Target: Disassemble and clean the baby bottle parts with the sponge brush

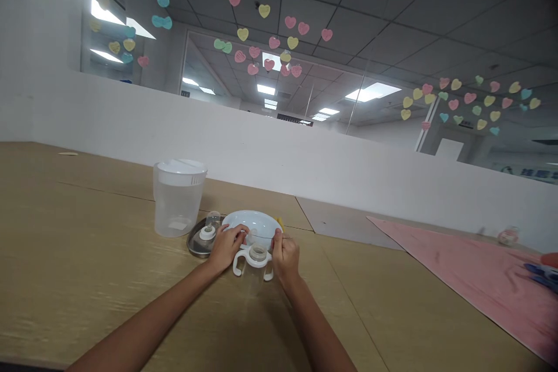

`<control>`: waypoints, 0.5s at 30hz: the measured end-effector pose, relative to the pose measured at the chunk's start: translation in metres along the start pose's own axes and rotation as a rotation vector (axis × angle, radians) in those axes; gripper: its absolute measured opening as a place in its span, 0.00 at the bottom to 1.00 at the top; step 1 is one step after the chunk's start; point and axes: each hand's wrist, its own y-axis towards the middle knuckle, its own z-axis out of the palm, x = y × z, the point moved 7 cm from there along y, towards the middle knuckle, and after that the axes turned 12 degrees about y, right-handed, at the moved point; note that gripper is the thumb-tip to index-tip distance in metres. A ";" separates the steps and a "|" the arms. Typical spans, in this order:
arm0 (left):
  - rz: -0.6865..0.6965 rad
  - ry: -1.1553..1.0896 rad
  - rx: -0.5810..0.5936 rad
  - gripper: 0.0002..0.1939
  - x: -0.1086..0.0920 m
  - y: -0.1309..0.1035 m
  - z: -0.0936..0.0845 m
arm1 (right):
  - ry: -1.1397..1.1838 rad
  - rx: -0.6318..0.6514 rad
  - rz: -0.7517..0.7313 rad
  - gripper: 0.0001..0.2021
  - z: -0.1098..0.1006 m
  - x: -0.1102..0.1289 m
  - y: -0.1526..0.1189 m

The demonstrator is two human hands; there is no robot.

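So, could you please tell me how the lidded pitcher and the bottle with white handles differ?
The pitcher is larger than the bottle. The pitcher has a lid on, while the bottle's neck is open. The pitcher stands apart from the hands; the bottle is between the left hand and right hand. Both are upright and see-through.

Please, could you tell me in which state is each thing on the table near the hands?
Pitcher: upright, lid on; fill unclear.
Bottle: upright, mouth uncovered, handle ring around its neck; contents unclear.
Metal tray: bearing the white collar and clear cover.
White bowl: open side up.
Right hand: closed on a thin stick.
Left hand: fingers bent, grip unclear.
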 end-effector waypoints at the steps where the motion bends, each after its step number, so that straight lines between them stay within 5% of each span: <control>1: -0.002 0.002 0.001 0.17 0.000 0.000 0.000 | 0.034 0.023 0.026 0.29 0.002 -0.001 0.000; 15: -0.002 -0.015 0.001 0.16 -0.001 0.001 -0.003 | 0.153 0.194 0.211 0.29 0.015 -0.010 0.000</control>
